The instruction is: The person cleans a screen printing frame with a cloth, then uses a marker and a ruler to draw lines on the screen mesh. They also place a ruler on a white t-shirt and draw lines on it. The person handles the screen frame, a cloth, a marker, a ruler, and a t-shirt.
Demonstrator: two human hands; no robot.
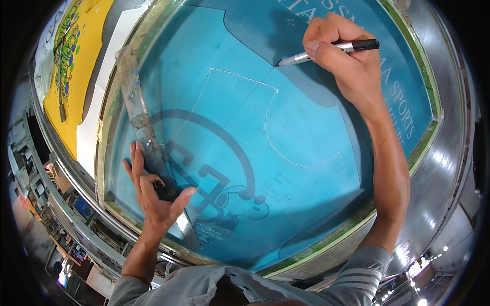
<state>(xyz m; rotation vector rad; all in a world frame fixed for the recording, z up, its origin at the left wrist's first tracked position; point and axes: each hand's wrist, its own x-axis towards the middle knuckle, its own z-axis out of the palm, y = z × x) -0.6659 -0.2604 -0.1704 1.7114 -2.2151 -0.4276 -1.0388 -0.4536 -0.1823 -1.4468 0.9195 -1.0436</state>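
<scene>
Pen [296, 59] sits in my right hand [349, 64], pinched between thumb and fingers, its black end jutting out to the right. From my head view I see its tip left of that hand, at the upper part of the blue screen [311, 137]; whether it touches, I can't tell. A white outline [277, 91] runs just below the tip. My left hand [155, 199] lies over the lower part of the bar [135, 102], thumb spread wide, index finger curled; I can't tell whether it grips or merely rests.
</scene>
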